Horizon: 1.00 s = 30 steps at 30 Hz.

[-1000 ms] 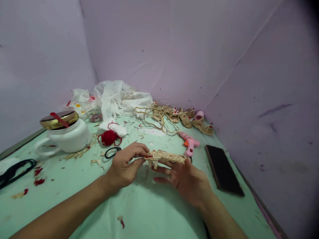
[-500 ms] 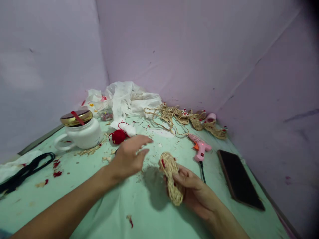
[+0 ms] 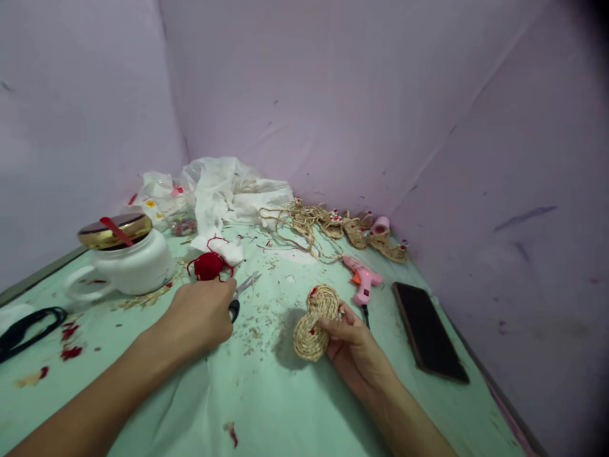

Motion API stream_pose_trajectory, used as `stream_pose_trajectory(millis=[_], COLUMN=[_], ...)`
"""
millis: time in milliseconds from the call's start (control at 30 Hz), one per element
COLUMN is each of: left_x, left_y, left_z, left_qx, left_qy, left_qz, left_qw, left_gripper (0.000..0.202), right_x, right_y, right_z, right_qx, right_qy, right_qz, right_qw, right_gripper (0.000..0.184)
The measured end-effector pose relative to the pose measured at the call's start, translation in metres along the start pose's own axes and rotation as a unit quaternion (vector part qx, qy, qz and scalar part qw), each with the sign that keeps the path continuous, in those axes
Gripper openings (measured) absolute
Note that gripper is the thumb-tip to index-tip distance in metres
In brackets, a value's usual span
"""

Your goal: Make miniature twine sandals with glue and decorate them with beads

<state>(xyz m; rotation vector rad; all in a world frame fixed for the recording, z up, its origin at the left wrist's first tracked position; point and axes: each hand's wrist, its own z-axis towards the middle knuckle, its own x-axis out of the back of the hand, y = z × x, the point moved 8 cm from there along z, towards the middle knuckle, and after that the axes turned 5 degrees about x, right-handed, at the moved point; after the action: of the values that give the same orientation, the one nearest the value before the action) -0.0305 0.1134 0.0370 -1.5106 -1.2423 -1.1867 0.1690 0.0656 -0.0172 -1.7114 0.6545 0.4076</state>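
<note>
My right hand (image 3: pixel 354 346) is closed on a small woven straw sole (image 3: pixel 314 321), shaped like a figure eight with red dots, and holds it tilted above the green table (image 3: pixel 285 406). My left hand (image 3: pixel 200 317) is closed round the black handles of small scissors (image 3: pixel 240 293), whose blades point up and right over the table. A red yarn ball (image 3: pixel 208 264) lies just beyond that hand.
A white jar with a gold lid (image 3: pixel 121 257) stands at the left. A pink glue gun (image 3: pixel 362 279) and a dark phone (image 3: pixel 427 330) lie at the right. Straw cord and small straw pieces (image 3: pixel 333 228), white plastic bags (image 3: pixel 228 190) sit at the back. Black cord (image 3: pixel 23 324) lies far left.
My left hand let go of the straw sole, reached left and closed on the scissors. My right hand turned the sole from flat to face up.
</note>
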Motion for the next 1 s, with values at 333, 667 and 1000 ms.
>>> stream_pose_trajectory(millis=[333,667,1000], left_x=[0.0,-0.036,-0.044], left_y=[0.02,0.037,0.055], left_z=[-0.004,0.0,-0.003], left_qx=[0.007,0.059,-0.004], left_qy=[-0.006,-0.083,-0.162], left_qz=[-0.494,-0.758,-0.75], left_qw=[0.87,0.644,0.641], left_gripper=[0.041,0.051,0.043], right_x=[-0.008,-0.021,-0.03], right_y=[-0.004,0.005,0.001], right_z=[-0.001,-0.012,-0.016], right_qx=[0.019,-0.026,0.001], right_qy=[-0.032,-0.105,-0.198], right_qz=[0.019,-0.115,-0.054], right_qw=[0.999,0.987,0.979], right_gripper=[0.041,0.047,0.072])
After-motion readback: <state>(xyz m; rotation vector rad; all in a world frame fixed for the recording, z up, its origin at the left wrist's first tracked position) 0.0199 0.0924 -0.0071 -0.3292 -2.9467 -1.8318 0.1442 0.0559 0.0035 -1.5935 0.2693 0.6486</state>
